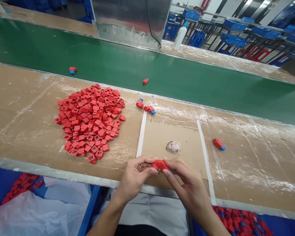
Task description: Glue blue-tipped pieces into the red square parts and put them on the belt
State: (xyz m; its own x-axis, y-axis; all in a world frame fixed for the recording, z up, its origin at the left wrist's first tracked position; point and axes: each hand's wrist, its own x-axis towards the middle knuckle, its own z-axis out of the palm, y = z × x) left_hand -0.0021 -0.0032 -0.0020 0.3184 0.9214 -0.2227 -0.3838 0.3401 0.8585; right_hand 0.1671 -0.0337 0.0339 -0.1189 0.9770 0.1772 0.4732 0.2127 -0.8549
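Above the bench's front edge, my left hand (135, 175) and my right hand (186, 180) meet. The left thumb and fingers pinch a small red plastic piece (155, 165). My right fingertips grip a second red plastic piece (163, 165), with a bit of blue showing behind it. The two pieces touch; whether they are joined I cannot tell. Just beyond my hands, a whitish blob (173, 147) lies on a cardboard sheet (184, 134) edged with white tape. To the left is a big heap of loose red pieces (90, 121), some showing square openings.
Red-and-blue pieces lie on the bench, one at the right (218, 144) and a pair near the tape (149, 109). Others sit on the green belt (108, 62). Blue bins (89, 209) with red parts stand below the bench. A white bottle (180, 36) stands beyond the belt.
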